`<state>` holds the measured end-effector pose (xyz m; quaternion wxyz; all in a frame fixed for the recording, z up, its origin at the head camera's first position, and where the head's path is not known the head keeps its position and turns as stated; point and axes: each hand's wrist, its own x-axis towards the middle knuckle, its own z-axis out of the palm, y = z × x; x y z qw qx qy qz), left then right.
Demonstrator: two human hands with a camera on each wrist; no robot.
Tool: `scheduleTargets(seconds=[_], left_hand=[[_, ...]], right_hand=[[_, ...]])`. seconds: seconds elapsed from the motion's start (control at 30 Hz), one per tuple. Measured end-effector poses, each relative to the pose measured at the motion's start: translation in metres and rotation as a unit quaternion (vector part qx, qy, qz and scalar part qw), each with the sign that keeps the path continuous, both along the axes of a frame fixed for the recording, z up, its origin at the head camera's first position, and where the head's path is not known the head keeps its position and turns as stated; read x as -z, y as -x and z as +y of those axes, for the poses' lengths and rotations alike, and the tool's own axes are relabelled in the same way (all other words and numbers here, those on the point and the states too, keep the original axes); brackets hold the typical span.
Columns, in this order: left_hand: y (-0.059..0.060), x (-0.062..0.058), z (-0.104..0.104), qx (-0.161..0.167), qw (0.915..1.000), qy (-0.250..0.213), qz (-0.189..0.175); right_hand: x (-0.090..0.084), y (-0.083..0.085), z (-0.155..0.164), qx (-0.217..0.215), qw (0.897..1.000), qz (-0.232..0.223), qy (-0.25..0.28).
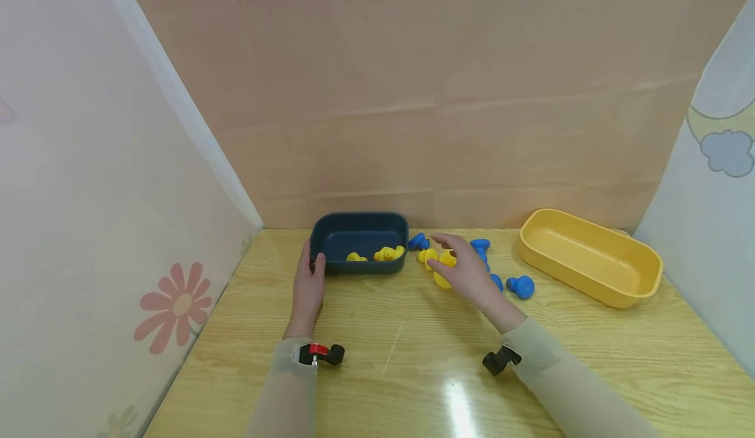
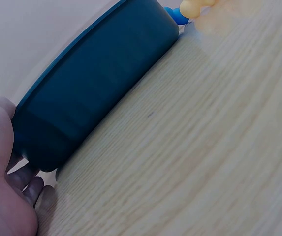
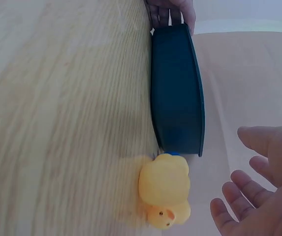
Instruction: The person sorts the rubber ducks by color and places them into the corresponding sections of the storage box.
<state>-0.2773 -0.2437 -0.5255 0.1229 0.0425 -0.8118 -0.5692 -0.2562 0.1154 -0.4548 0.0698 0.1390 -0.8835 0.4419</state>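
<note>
Some ducks (image 1: 385, 254) in blue bin (image 1: 358, 268); left hand (image 1: 309, 287) grips its corner; right hand (image 1: 467, 270), fingers spread, beside another duck (image 3: 164, 184).

Trays (image 1: 354, 267) and toys (image 3: 164, 183) on wooden table (image 1: 407, 333)

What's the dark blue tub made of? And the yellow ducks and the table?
Dark blue tub: probably plastic, with a dull sheen; its walls are smooth, with rounded corners and a thin rim.
Yellow ducks: maybe rubber or soft plastic, smooth and fairly matt, with plump, moulded-looking bodies.
Table: wood or a wood-look sheet, a bit shiny; grain lines and a bright reflection show.
</note>
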Motion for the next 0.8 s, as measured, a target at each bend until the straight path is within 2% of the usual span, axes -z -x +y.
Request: scheduleTargets(seconds=[0.37,0.8], left_hand=[[-0.003,-0.003,0.001,0.001,1.0000,-0.002,0.003],[-0.001,-0.001,0.000,0.002,1.0000,-0.004,0.008]], right_hand=[[0.005,-0.007,0.017,0.011,0.999,-0.023,-0.027],[0.014,-0.014,0.027,-0.007,0.999,-0.040,-0.034]])
